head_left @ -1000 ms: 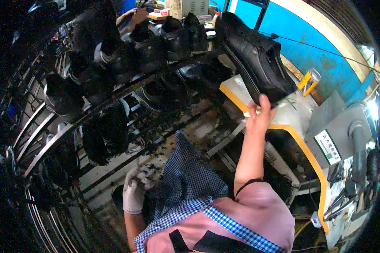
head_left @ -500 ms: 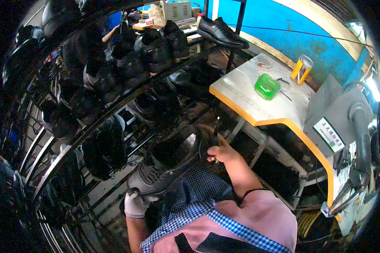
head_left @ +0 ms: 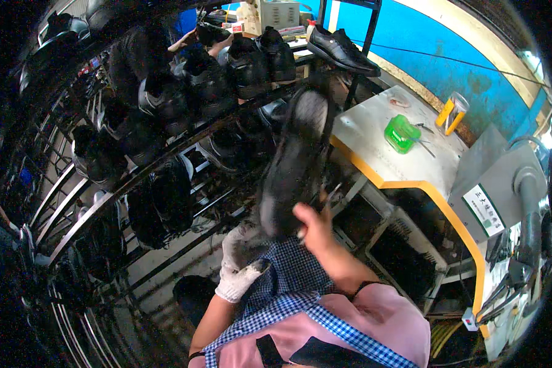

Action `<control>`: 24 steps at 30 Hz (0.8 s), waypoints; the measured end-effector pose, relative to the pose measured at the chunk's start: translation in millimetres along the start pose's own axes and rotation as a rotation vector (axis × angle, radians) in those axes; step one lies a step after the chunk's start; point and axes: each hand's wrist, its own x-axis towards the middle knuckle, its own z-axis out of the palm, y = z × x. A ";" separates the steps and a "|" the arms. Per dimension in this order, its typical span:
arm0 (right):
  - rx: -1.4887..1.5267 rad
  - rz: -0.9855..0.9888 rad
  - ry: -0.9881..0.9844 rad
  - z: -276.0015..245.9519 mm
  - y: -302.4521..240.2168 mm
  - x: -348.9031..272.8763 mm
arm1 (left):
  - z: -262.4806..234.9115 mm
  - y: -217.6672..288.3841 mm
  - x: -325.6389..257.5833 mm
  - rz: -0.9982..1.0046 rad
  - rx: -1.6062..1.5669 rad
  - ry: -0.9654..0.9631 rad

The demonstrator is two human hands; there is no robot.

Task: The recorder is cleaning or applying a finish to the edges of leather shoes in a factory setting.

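Overhead, head view: black shoe [head_left: 294,165] held sole-up off desk's [head_left: 380,153] left edge. Right hand [head_left: 316,224] fingers clenched on heel; gloved left hand [head_left: 239,264] beneath, grip unclear. Probably light, stiff-soled, soft upper; grasp heel.

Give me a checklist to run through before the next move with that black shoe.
1. Right hand grips the black shoe: ok.
2. Left hand, gloved, supports the shoe from below: cannot tell, contact blurred.
3. Sole faces the camera: ok.
4. Bare spot on the workbench beside the green container: ok.
5. Shoe clear of the shoe rack: cannot tell.
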 end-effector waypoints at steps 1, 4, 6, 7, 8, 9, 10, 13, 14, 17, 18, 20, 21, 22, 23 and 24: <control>0.136 -0.016 0.050 -6.2 -11.9 16.5 | -2.0 -1.8 -5.1 -0.101 -0.187 -0.029; 0.023 -0.241 0.134 -10.7 -77.8 79.1 | -6.9 2.1 -17.5 -0.302 -0.457 0.001; 0.015 -0.040 0.132 -18.9 -108.4 130.7 | -14.0 -7.9 -29.5 -0.386 -0.393 0.096; 0.030 -0.104 0.097 -23.8 -122.7 152.2 | -12.3 -8.3 -32.0 -0.377 -0.411 0.130; -0.048 -0.213 0.037 -48.3 -128.4 196.9 | -10.5 -7.1 -34.2 -0.371 -0.408 0.124; -0.011 -0.141 0.021 -39.3 -141.5 208.3 | -11.4 -6.7 -38.6 -0.376 -0.425 0.166; -0.058 -0.058 0.020 -44.5 -154.3 228.2 | -12.1 -6.5 -42.2 -0.378 -0.445 0.197; 0.110 -0.019 -0.019 -63.4 -167.4 268.0 | -19.9 -19.9 -51.6 -0.380 -0.427 0.155; 0.217 0.074 -0.312 -105.4 -166.8 295.4 | -19.7 -19.4 -50.8 -0.375 -0.431 0.142; 0.483 -0.015 -0.170 -57.2 -125.9 292.9 | -24.3 -17.8 -60.9 -0.416 -0.383 0.176; 0.611 -0.234 0.302 -36.7 -114.9 275.4 | -25.8 -19.6 -64.3 -0.457 -0.376 0.212; 0.506 -0.204 0.258 -42.6 -95.4 259.8 | -26.7 -21.5 -66.8 -0.496 -0.373 0.228; 0.250 -0.347 0.335 -16.9 -87.8 243.4 | -28.9 -21.2 -70.0 -0.497 -0.372 0.239; -0.011 -0.491 0.414 -0.4 -84.9 234.6 | -30.7 -21.1 -71.6 -0.496 -0.373 0.243; -0.290 -0.664 0.342 3.1 -83.5 239.9 | -32.7 -22.5 -72.1 -0.493 -0.370 0.236; -0.572 -0.828 0.263 7.1 -82.9 248.8 | -35.2 -25.0 -72.6 -0.502 -0.356 0.231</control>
